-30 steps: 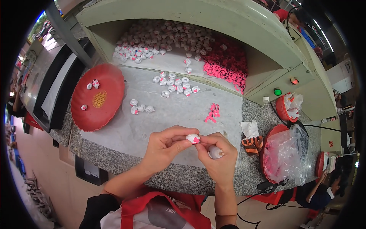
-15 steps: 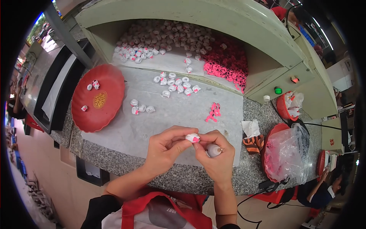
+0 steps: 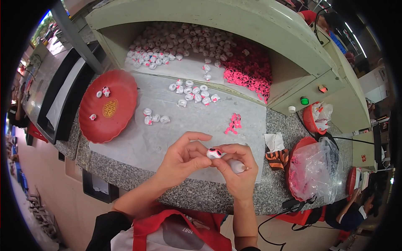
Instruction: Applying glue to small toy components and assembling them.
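Observation:
A small round white piece with pink and black parts (image 3: 214,153) is held between my two hands over the white sheet. My left hand (image 3: 178,161) pinches it at its left side, thumb in front and index finger lifted off. With thumb and index finger, my right hand (image 3: 239,178) grips its right side. Tucked in the same right palm is a small whitish squeeze bottle (image 3: 237,166), its thin tip pointing right. Just beyond my hands lie several small pink pieces (image 3: 233,124). More white pieces (image 3: 197,93) sit in loose groups on the sheet.
A red scalloped tray (image 3: 125,90) with a few finished-looking pieces stands at left. The pale green cabinet (image 3: 209,12) holds heaps of white and pink pieces. At right are a striped cloth (image 3: 277,160), a plastic bag (image 3: 320,167) on a red tray, and a red basket (image 3: 309,119).
The white piece has turned, so pink and black parts now face up. My left index finger has lifted away from it. The bottle in my right hand has shifted slightly right.

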### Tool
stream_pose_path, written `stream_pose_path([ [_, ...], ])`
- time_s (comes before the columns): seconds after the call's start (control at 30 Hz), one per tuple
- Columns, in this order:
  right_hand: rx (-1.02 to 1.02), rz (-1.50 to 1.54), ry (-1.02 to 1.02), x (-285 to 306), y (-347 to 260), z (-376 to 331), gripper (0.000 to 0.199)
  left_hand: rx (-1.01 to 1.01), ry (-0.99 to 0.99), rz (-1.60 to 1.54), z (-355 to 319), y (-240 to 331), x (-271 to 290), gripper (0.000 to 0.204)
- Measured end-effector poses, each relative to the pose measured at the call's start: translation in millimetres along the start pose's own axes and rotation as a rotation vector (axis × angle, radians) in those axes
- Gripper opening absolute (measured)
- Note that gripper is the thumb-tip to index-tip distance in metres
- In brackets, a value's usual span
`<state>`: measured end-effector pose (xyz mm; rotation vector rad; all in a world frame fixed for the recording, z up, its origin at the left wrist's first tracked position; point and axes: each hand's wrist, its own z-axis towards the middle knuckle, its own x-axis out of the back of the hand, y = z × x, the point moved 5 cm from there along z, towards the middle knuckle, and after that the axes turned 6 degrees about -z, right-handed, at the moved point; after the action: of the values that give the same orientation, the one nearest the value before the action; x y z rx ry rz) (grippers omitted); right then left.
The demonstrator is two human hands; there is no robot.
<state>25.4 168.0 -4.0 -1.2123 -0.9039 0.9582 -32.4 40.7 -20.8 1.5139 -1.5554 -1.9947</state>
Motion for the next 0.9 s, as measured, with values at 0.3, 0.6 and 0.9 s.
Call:
stream_pose_path([
  [0.3, -0.176, 0.196, -0.046, -10.6, 1.0, 4.3, 0.015, -0.053, -0.086, 0.099, -6.7, 6.4, 1.0, 0.026],
  [0.6, -0.292, 0.068, 0.003, -54.7, 35.1, 11.6, 0.017, -0.414, 0.462, 0.808, -16.3, 70.8, 105.8, 0.02],
  [0.9, -0.193, 0.074, -0.106, -42.0, 38.4, 0.1, 0.034, -0.576, 0.383, 1.795, 11.4, 48.7, 98.8, 0.027],
])
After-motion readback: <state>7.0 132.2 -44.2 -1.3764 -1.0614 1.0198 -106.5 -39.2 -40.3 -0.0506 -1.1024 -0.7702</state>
